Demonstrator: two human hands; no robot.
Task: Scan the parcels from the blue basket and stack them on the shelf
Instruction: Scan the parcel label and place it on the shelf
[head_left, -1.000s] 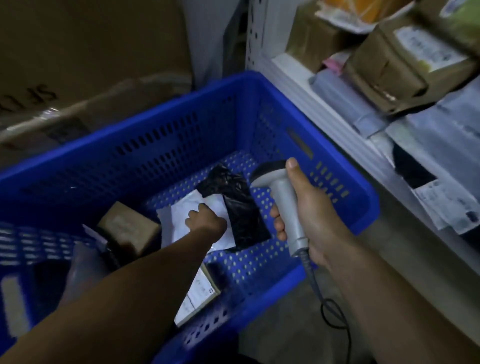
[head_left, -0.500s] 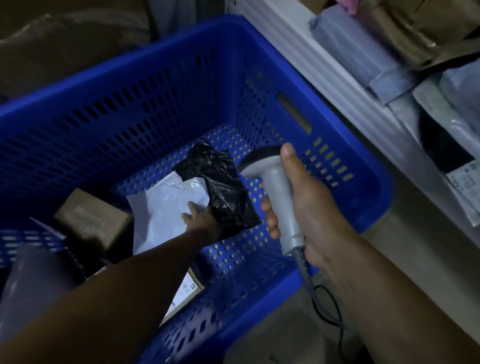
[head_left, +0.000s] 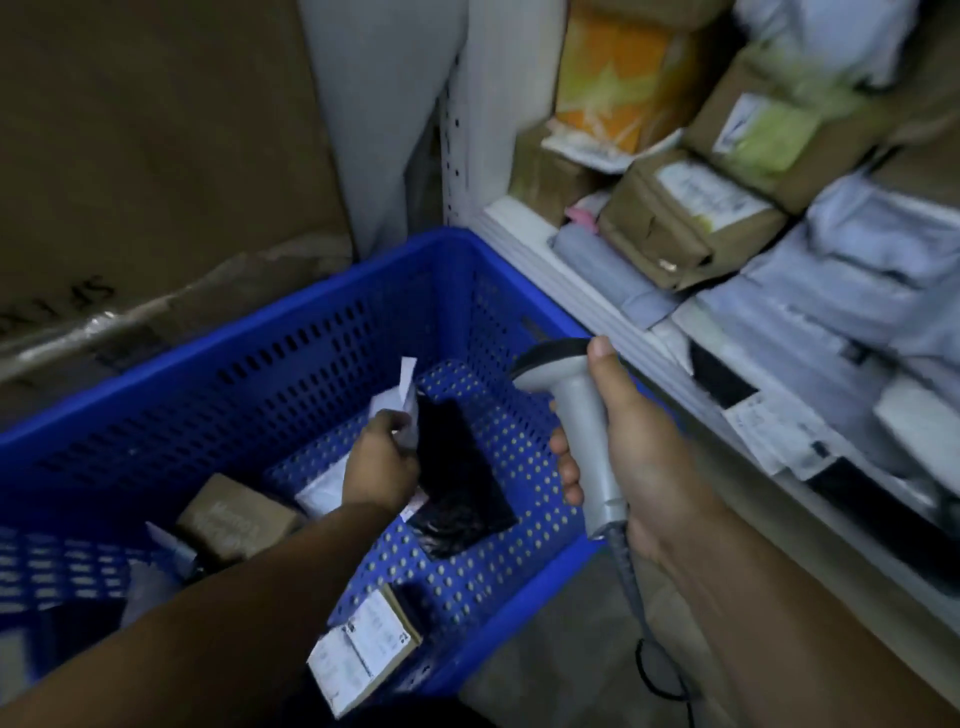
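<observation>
Left hand (head_left: 379, 462) grips white parcel (head_left: 405, 387) in blue basket (head_left: 311, 297); right hand (head_left: 649, 467) clamped round scanner (head_left: 587, 415); black bag (head_left: 462, 478) alongside, shelf (head_left: 571, 297) crowded.

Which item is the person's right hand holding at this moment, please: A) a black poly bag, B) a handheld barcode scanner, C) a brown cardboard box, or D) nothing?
B: the right hand grips the grey barcode scanner by its handle, over the blue basket.
</observation>
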